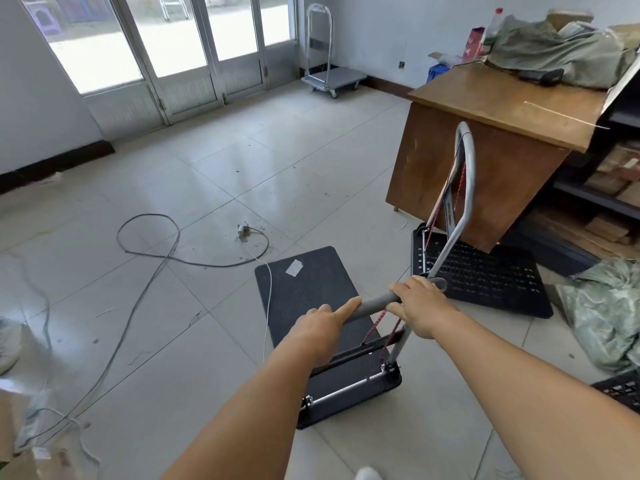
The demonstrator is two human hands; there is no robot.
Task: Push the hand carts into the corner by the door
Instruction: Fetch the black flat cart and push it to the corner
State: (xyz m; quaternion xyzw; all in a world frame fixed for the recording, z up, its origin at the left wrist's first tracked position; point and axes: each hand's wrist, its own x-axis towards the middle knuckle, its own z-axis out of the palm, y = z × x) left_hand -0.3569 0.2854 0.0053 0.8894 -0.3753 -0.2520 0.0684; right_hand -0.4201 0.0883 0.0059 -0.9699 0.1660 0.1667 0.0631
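1. While one silver cart [334,76] already stands in the far corner right of the door [180,57], two remain.
2. Both hands, left hand [320,327] and right hand [420,306], wrap the near black cart [311,292]'s handle.
3. Another black cart [485,271] waits right, untouched.

Storeroom-like office: wooden desk [485,109], cluttered shelves [609,188], glass doors [194,46]

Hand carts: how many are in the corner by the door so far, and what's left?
Done: one silver platform cart already stands in the corner beside the glass door. In hand: the left hand and right hand grip the grey handle of a black platform cart, not yet there. Left: a second black perforated cart parked against the wooden desk. A grey cable loops across the floor.
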